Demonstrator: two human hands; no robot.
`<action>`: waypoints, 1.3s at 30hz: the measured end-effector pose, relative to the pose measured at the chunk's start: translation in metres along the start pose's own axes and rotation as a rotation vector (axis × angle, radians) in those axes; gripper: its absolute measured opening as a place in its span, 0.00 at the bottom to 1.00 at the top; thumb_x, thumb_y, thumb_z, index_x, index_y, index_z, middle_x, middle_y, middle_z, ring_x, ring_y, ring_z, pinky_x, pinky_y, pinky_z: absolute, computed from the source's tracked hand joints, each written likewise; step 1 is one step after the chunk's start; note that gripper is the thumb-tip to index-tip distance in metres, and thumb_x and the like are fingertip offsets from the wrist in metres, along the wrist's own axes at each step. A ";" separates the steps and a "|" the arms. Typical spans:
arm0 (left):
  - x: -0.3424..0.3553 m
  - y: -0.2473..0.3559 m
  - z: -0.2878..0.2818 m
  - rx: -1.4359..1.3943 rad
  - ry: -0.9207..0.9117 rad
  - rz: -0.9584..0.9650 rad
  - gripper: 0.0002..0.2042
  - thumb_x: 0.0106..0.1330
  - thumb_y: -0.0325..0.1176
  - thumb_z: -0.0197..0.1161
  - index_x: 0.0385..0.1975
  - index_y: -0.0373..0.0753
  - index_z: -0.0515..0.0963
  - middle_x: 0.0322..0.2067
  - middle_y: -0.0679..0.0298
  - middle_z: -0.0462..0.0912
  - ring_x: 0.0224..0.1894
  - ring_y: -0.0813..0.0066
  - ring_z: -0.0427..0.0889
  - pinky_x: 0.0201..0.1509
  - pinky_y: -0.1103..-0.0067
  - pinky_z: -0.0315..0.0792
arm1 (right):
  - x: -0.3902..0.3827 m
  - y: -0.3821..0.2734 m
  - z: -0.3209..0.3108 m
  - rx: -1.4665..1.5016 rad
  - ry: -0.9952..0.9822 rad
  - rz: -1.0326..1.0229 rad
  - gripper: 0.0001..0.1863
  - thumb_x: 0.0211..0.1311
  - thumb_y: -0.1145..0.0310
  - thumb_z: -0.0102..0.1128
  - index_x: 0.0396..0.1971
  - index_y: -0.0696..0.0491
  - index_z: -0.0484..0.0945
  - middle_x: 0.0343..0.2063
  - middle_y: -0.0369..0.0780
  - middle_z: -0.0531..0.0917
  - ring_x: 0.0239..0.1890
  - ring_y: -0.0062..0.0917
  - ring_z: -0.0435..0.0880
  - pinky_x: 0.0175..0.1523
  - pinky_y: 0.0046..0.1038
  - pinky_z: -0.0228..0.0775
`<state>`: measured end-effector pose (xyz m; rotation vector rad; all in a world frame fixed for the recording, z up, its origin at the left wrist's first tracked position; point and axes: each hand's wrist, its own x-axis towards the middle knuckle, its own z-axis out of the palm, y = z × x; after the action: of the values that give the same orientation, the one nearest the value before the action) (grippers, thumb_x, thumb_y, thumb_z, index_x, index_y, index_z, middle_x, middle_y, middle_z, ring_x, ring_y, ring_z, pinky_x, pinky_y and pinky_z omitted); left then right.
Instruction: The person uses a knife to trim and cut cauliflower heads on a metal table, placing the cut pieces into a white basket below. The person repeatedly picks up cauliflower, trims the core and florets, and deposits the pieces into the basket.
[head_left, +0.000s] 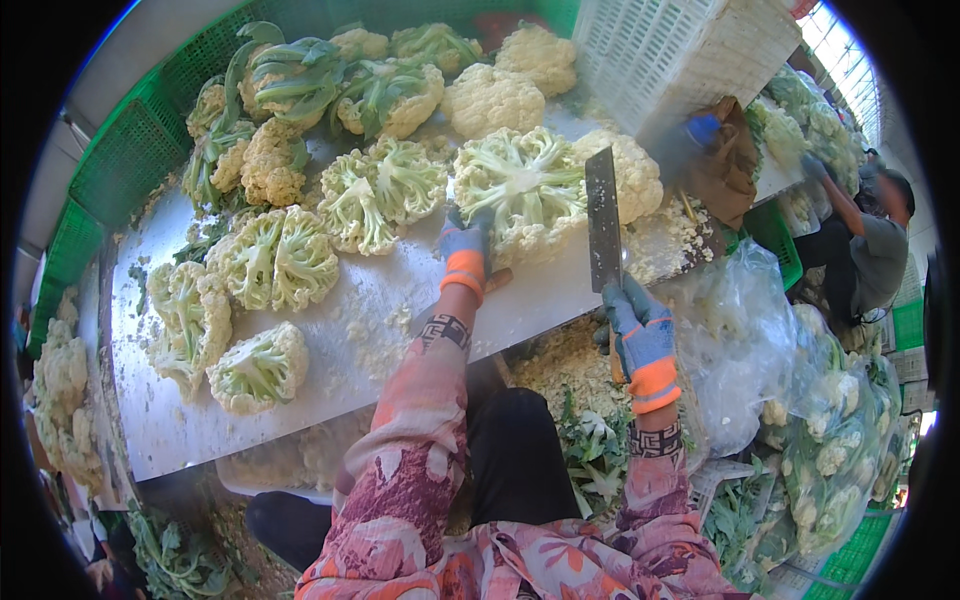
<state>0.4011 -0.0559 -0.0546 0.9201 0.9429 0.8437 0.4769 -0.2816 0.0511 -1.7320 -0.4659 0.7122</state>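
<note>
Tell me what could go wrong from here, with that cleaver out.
The right hand holds the cleaver upright near the large cauliflower; a stray stroke might catch the left hand at that cauliflower's edge.

The cut piece near the front of the metal table could fall if knocked.

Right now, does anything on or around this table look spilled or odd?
Pale crumbs lie strewn across the table beside the cut cauliflower pieces, with more below its near edge; they look like spillage because they're loose and scattered.
</note>
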 end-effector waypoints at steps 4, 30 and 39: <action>-0.018 0.016 0.012 -0.019 0.051 -0.183 0.20 0.62 0.35 0.61 0.55 0.50 0.71 0.44 0.64 0.78 0.38 0.66 0.79 0.25 0.58 0.80 | 0.006 -0.010 0.007 -0.064 -0.038 0.004 0.23 0.64 0.60 0.59 0.56 0.55 0.74 0.25 0.33 0.78 0.20 0.15 0.73 0.24 0.19 0.68; 0.031 0.041 -0.016 0.543 -0.103 0.673 0.18 0.61 0.33 0.62 0.52 0.43 0.77 0.56 0.55 0.75 0.52 0.63 0.78 0.53 0.76 0.72 | -0.003 0.118 0.005 -1.337 0.083 -1.000 0.29 0.51 0.60 0.64 0.55 0.52 0.74 0.31 0.36 0.75 0.28 0.27 0.77 0.29 0.30 0.70; 0.074 0.029 -0.008 1.041 -0.239 0.574 0.16 0.60 0.44 0.66 0.47 0.50 0.82 0.62 0.61 0.68 0.58 0.64 0.74 0.60 0.76 0.69 | 0.008 0.132 0.031 -1.295 0.335 -0.988 0.28 0.55 0.58 0.63 0.55 0.53 0.74 0.27 0.34 0.74 0.24 0.26 0.76 0.28 0.30 0.69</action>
<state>0.4142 0.0228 -0.0521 2.2149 0.9005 0.6534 0.4550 -0.2908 -0.0827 -2.2853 -1.5975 -0.7865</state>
